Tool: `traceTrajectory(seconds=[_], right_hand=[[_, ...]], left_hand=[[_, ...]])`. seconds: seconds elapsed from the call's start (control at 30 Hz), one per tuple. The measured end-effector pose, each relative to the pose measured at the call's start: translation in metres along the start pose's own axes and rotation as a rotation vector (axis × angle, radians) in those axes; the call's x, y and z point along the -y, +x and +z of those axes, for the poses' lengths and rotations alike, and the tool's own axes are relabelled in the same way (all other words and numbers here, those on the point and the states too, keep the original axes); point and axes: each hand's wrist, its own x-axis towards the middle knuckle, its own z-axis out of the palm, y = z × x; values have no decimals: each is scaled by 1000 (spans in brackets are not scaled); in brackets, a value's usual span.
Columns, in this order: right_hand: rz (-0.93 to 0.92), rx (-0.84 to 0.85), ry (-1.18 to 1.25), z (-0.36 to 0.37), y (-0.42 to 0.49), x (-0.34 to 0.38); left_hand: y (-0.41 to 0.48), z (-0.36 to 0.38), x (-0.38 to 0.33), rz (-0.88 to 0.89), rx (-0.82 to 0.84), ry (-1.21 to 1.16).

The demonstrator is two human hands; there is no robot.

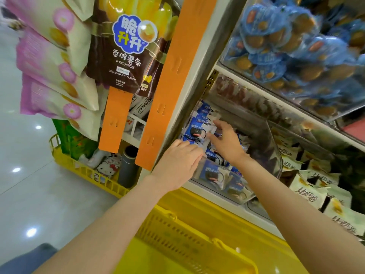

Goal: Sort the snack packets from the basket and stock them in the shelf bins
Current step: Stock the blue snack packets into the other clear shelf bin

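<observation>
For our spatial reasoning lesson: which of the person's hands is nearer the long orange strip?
Left. The left hand sits just beside the lower end of the long orange strip; the right hand is further right, among the blue packets.

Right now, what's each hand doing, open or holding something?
Left hand: curled over the front rim of the clear bin.
Right hand: pinching a blue-and-white packet in that bin.

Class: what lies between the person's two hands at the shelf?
Head view: blue-and-white snack packets lie between the left hand and the right hand, inside the clear plastic shelf bin.
</observation>
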Motion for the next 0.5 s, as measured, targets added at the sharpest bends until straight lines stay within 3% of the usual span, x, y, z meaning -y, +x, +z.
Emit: traceTrajectory(seconds=[0.17, 0.3, 0.4, 0.5], right_hand=[[21, -15, 48, -23, -68, -11], [-67, 47, -159, -39, -129, -31], [-204, -5, -364, -45, -169, -48], [-235, -58, -370, -39, -210, -68]], left_hand=[[-3, -2, -6, -17, 36, 41], [-12, -6, -16, -48, 22, 55], [-33, -5, -35, -37, -13, 71], [-72, 9, -52, -2, -32, 60]])
